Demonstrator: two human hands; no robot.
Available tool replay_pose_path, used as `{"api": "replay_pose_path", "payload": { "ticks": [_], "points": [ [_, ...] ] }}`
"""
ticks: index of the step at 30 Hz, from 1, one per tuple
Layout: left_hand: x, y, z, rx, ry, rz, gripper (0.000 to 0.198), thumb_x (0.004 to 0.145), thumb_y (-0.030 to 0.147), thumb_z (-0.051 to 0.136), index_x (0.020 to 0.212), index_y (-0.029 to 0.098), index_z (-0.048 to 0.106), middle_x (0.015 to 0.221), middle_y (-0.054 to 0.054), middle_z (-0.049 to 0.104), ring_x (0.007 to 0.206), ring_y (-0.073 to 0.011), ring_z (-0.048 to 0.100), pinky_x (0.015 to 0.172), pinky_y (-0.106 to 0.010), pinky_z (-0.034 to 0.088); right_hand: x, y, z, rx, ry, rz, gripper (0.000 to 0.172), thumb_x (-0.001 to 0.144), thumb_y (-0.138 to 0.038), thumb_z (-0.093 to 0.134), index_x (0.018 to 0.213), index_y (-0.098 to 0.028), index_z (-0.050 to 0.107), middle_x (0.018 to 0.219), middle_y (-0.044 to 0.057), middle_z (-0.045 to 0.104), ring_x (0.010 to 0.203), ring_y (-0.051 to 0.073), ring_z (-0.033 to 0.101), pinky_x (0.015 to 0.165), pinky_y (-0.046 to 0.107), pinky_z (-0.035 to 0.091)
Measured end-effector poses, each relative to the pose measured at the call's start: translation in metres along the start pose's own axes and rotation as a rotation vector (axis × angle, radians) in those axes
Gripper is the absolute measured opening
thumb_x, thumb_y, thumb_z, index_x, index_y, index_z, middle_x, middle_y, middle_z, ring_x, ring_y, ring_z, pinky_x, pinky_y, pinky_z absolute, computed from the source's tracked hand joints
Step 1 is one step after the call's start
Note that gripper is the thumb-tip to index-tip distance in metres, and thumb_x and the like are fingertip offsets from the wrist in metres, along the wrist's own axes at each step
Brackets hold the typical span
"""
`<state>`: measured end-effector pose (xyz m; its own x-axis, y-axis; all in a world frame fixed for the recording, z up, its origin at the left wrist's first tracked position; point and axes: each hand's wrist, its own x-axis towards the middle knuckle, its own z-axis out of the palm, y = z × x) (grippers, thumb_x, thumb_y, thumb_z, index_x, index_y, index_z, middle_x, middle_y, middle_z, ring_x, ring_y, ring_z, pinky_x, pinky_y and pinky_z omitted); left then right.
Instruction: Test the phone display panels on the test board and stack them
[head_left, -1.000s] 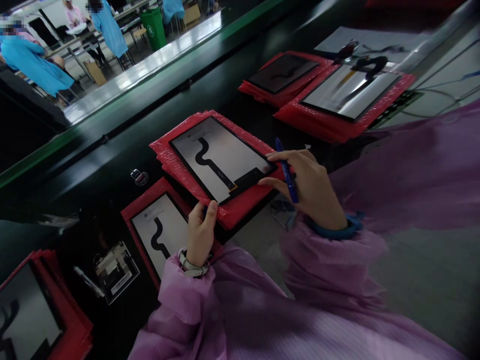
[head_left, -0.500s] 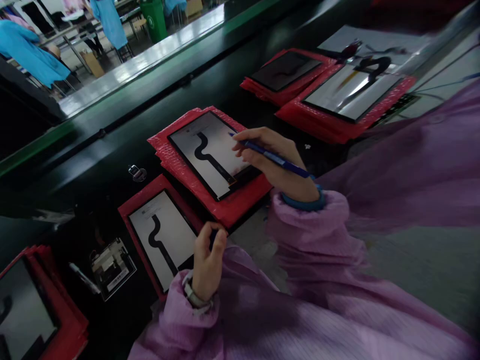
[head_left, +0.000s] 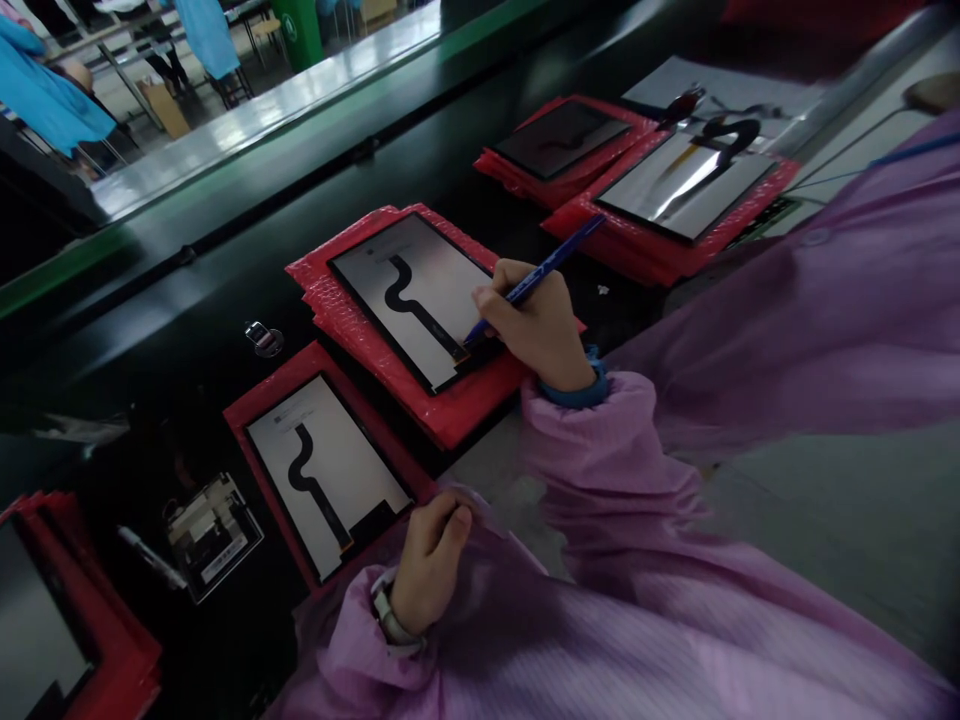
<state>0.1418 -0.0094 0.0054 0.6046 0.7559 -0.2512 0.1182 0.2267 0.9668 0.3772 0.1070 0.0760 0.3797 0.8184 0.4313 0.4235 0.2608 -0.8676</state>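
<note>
My right hand [head_left: 546, 322] grips a slim blue pen [head_left: 561, 256], tip pointing down. That tip is at the lower end of a black flex cable [head_left: 431, 318] on the pale back of a display panel [head_left: 454, 275]; whether it touches, I cannot tell. Under the panel lies a stack of red bubble-wrap bags [head_left: 319, 285]. My left hand [head_left: 435, 560] is closed near the edge of my purple smock, its contents hidden. Beside it, to the upper left, a second display panel [head_left: 352, 440] with the same kind of cable rests on a red bag [head_left: 244, 410].
Farther right, more panels [head_left: 694, 185] lie on red bags, one reflective. At left sit a small electronic module [head_left: 214, 535], a white pen-like stick [head_left: 150, 557] and a small clear-and-metal item [head_left: 262, 338]. Red bags [head_left: 124, 640] fill the lower left corner. People in blue smocks are behind.
The pen has swung from lying along my right hand to a writing grip, its tip moving down to the cable end. My left hand has shifted down and right; the dark item in it no longer shows.
</note>
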Motion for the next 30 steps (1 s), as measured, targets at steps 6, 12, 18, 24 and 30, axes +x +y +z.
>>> {"api": "replay_pose_path", "payload": {
  "ticks": [6, 12, 18, 24, 30],
  "points": [
    [0.002, -0.001, 0.001, -0.002, -0.016, -0.003, 0.04, 0.102, 0.048, 0.047, 0.08, 0.017, 0.058, 0.069, 0.003, 0.044, 0.065, -0.0127, 0.037, 0.066, -0.028, 0.031, 0.001, 0.003, 0.001, -0.109, -0.028, -0.021, 0.035, 0.083, -0.015, 0.063, 0.058, -0.022, 0.039, 0.049, -0.007, 0.041, 0.047, 0.007, 0.039, 0.049, 0.026, 0.029],
    [-0.003, -0.001, -0.001, -0.046, 0.002, 0.012, 0.045, 0.103, 0.055, 0.046, 0.083, 0.017, 0.059, 0.069, 0.002, 0.045, 0.065, -0.0129, 0.038, 0.065, -0.028, 0.031, -0.004, -0.001, 0.0, 0.255, 0.168, 0.005, 0.04, 0.088, -0.026, 0.065, 0.06, -0.024, 0.036, 0.048, -0.007, 0.039, 0.04, 0.006, 0.032, 0.042, 0.026, 0.023],
    [-0.011, 0.005, -0.005, -0.086, -0.064, 0.178, 0.038, 0.105, 0.05, 0.044, 0.103, 0.017, 0.063, 0.081, -0.001, 0.055, 0.072, -0.0133, 0.049, 0.067, -0.026, 0.039, -0.066, -0.035, -0.008, 0.679, -0.094, 0.111, 0.042, 0.091, -0.031, 0.069, 0.065, -0.022, 0.037, 0.052, -0.008, 0.035, 0.041, 0.006, 0.028, 0.041, 0.025, 0.019],
    [-0.017, 0.013, -0.004, -0.17, -0.113, 0.342, 0.034, 0.105, 0.048, 0.05, 0.114, 0.018, 0.063, 0.081, -0.002, 0.066, 0.062, -0.0101, 0.049, 0.066, -0.024, 0.044, -0.123, -0.042, 0.006, 0.698, -0.598, 0.341, 0.045, 0.093, -0.038, 0.068, 0.064, -0.021, 0.037, 0.054, -0.008, 0.032, 0.047, 0.006, 0.028, 0.044, 0.021, 0.021],
    [-0.021, 0.013, -0.004, -0.133, -0.102, 0.37, 0.046, 0.104, 0.054, 0.046, 0.111, 0.015, 0.068, 0.077, -0.005, 0.068, 0.058, -0.0108, 0.051, 0.061, -0.024, 0.045, -0.127, -0.039, 0.013, 0.679, -0.617, 0.353, 0.05, 0.093, -0.043, 0.067, 0.063, -0.021, 0.033, 0.053, -0.009, 0.03, 0.046, 0.006, 0.025, 0.044, 0.021, 0.021]
  ]
}}
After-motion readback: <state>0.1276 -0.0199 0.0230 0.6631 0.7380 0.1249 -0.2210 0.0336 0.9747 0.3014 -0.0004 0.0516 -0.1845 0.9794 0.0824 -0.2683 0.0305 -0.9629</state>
